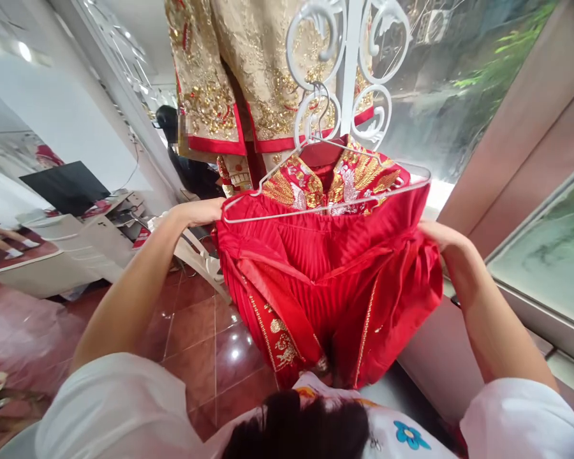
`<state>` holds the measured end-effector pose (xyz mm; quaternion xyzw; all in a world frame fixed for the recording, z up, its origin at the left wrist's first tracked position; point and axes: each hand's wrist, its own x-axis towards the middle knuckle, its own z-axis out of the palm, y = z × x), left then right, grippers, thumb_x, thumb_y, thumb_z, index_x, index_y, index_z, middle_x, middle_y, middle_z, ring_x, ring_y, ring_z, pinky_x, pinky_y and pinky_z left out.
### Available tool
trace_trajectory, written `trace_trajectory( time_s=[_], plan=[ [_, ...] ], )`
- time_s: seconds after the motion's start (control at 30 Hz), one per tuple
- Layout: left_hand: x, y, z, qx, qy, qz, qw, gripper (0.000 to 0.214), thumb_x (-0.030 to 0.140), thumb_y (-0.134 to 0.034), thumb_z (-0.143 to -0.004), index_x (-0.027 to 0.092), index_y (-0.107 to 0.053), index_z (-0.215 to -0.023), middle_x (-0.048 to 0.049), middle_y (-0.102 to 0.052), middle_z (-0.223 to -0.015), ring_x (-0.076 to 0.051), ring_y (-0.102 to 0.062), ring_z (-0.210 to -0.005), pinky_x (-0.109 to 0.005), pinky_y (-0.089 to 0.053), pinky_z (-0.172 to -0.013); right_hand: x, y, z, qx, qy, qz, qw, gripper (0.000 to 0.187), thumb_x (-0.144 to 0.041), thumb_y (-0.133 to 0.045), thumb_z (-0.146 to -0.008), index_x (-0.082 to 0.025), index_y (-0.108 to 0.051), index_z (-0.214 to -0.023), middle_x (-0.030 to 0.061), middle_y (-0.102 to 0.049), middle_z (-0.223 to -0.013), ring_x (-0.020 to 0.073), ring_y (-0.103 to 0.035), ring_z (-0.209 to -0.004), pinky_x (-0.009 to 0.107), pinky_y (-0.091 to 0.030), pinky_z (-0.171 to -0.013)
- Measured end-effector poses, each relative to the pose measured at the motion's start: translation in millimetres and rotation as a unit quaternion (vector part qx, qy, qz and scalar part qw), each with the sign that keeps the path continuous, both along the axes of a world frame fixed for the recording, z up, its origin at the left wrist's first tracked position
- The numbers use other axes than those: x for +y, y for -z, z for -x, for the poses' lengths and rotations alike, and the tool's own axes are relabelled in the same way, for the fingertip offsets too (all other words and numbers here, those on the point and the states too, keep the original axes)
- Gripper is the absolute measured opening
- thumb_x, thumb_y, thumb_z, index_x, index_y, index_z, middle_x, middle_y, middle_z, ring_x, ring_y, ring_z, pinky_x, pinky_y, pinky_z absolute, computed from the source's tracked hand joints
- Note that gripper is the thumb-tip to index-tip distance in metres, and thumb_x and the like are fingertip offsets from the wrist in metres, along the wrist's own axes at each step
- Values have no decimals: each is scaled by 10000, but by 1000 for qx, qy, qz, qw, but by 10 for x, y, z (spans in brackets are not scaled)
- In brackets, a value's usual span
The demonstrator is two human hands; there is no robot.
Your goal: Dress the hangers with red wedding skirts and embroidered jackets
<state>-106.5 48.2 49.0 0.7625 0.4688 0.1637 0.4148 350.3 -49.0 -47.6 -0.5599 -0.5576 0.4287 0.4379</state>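
Observation:
A red pleated garment with gold embroidery hangs folded over a white wire hanger. The hanger's hook sits on a white scrolled metal stand. My left hand grips the garment's left edge beside the hanger's end, fingers hidden behind the cloth. At the right edge, my right hand is closed on the red fabric. A gold and red embroidered jacket hangs higher up on the same stand.
A window with a pink frame fills the right side. A glossy red tiled floor lies below. A white desk with a dark monitor stands at left. A person in dark clothes is behind the garments.

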Motion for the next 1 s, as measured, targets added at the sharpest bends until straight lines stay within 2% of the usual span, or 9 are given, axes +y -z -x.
trace_trajectory(
  time_s=[0.17,0.3,0.4,0.5,0.6,0.7,0.77,0.9,1.0],
  plan=[
    [-379,315,-90,117,-41,-192,974,252,195,-446,-595,146,-649,-737,-9,-632,-663,-203,-585,-704,-302,-508,-699,-265,379,278,-90,-130,48,986,74,-172,-531,-678,-139,-597,-666,18,-642,-656,144,-591,-611,246,-484,-584],
    [-778,935,142,193,-60,-257,945,338,71,-348,-565,160,-612,-756,-58,-639,-897,-213,-578,-948,-323,-428,-917,-566,636,417,-325,-18,-91,941,266,-156,-389,-767,-151,-653,-808,60,-691,-820,189,-639,-769,294,-492,-714],
    [-1021,1318,368,264,-178,-248,915,215,74,-378,-625,183,-537,-719,-67,-596,-917,-209,-568,-864,-310,-428,-793,-714,657,416,-407,14,-134,903,355,-176,-353,-816,-183,-672,-974,76,-702,-949,222,-662,-847,329,-503,-735],
    [-1211,1402,491,282,-228,-235,902,98,108,-411,-652,198,-445,-634,-36,-541,-758,-185,-512,-702,-290,-361,-649,-748,528,383,-437,44,-204,875,364,-192,-354,-826,-190,-672,-1004,86,-691,-1014,236,-668,-851,357,-521,-728],
    [-1388,1239,411,173,-281,-225,917,91,158,-483,-639,202,-414,-601,4,-465,-620,-156,-438,-606,-276,-309,-586,-774,312,437,-375,121,-306,867,366,-139,-378,-782,-191,-671,-995,63,-693,-1004,206,-669,-844,339,-531,-755],
    [-1556,1096,-2,-47,-291,-108,949,182,227,-561,-619,202,-383,-592,42,-377,-546,-119,-357,-514,-252,-270,-508,-901,165,711,-241,153,-351,892,431,-62,-378,-747,-228,-669,-1019,13,-700,-1000,167,-666,-908,297,-529,-820],
    [-1639,1092,-467,-180,-246,-44,952,202,231,-596,-595,193,-398,-586,42,-400,-572,-107,-373,-530,-239,-282,-505,-1028,192,995,-160,107,-337,922,484,-57,-388,-766,-274,-638,-1120,-5,-673,-1115,162,-640,-1019,302,-511,-897],
    [-1730,1157,-1488,-391,-136,119,903,216,172,-627,-552,178,-411,-557,49,-439,-543,-86,-400,-519,-224,-322,-516,-1223,559,1458,-41,-71,-209,974,695,-96,-468,-745,-316,-392,-1400,14,-497,-1381,193,-535,-1209,352,-462,-997],
    [-1750,1135,-2010,-425,-9,203,882,274,171,-693,-559,168,-419,-562,53,-458,-552,-65,-418,-522,-207,-333,-528,-1336,860,1457,49,-8,-163,985,565,-158,-552,-716,-274,-509,-1267,31,-601,-1234,216,-571,-1145,333,-507,-906]
  ],
)
